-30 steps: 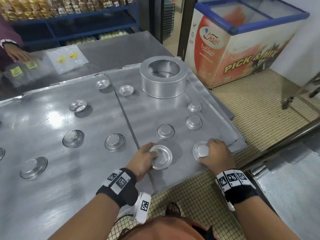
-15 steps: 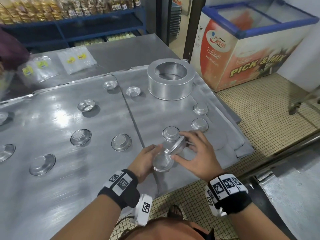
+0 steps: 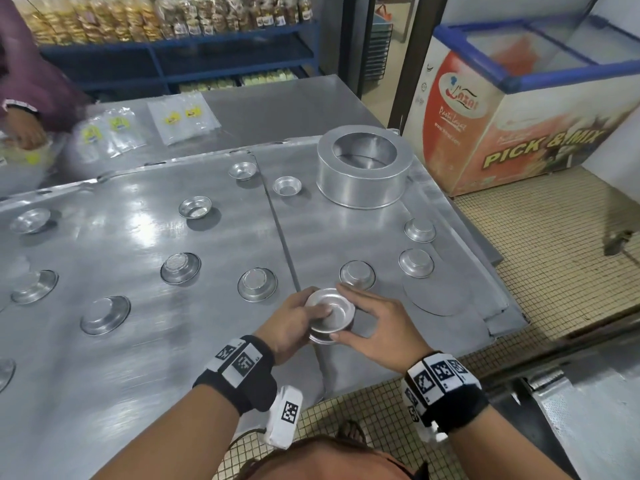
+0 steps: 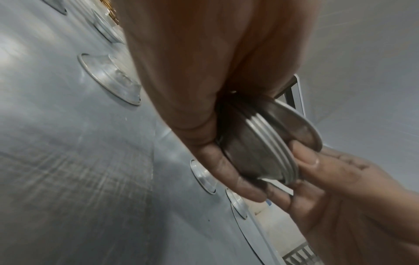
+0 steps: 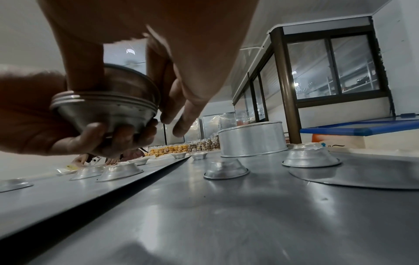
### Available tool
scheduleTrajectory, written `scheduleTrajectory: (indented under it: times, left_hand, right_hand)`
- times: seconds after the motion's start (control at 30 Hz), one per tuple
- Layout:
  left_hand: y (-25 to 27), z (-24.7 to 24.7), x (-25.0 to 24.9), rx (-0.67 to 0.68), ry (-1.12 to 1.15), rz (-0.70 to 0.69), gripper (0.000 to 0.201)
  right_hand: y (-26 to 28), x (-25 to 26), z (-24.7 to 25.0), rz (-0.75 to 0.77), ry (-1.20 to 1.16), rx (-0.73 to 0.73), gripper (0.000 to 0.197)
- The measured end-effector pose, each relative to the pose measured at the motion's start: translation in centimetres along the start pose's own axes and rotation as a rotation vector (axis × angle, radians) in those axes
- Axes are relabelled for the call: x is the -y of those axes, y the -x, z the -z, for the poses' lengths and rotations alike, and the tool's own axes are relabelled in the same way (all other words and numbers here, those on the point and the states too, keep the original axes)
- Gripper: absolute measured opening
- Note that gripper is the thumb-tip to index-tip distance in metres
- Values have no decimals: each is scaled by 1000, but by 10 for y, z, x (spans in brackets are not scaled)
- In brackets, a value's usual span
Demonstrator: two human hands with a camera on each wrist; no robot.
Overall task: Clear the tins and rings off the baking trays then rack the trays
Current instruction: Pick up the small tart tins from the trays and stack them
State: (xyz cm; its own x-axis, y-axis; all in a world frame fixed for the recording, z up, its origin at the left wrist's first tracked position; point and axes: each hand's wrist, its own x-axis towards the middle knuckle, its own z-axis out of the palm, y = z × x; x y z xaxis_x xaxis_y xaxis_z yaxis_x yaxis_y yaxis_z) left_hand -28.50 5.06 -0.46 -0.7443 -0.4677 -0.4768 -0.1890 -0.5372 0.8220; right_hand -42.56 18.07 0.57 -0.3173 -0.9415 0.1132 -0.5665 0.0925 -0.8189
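Two steel baking trays lie side by side, the left tray (image 3: 104,358) and the right tray (image 3: 346,233). My left hand (image 3: 298,322) holds a stack of small tins (image 3: 330,315) just above the right tray's near edge, thumb across the top. My right hand (image 3: 363,323) pinches the top tin's rim between thumb and forefinger. In the right wrist view the stack of tins (image 5: 106,104) shows several nested rims. A large ring tin (image 3: 363,168) stands at the right tray's far end. Several small tins lie on both trays, the nearest small tin (image 3: 357,274) just beyond my fingers.
A flat round disc (image 3: 438,296) lies on the right tray near its right edge. Plastic packets (image 3: 183,117) sit on the table behind the trays, where another person's hand (image 3: 26,129) works. A chest freezer (image 3: 519,98) stands at the right over tiled floor (image 3: 554,237).
A second ago each hand was on a tin lying on the right tray. My right hand lifted its tin, carried it left and set it onto the tins in my left hand.
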Motion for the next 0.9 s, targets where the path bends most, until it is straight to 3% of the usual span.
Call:
scheduleTrajectory:
  times: [0.13, 0.2, 0.43, 0.6, 0.73, 0.9]
  left_hand:
    - [0, 8, 2, -56, -3, -17, 32]
    - [1, 12, 4, -79, 15, -21, 26]
    - [13, 23, 3, -147, 4, -47, 25]
    - [23, 32, 4, -192, 6, -52, 31]
    - [29, 41, 6, -263, 34, -50, 31]
    - [35, 50, 7, -323, 49, -53, 34]
  right_hand:
    - [-11, -7, 6, 2, -53, 164, 82]
    - [-23, -17, 13, -27, -53, 201, 87]
    - [-83, -68, 9, -196, 384, 80, 90]
    - [-103, -83, -2, -321, 622, 112, 82]
    - [-106, -85, -4, -304, 674, 107, 61]
    - [-109, -64, -7, -270, 563, 32, 57]
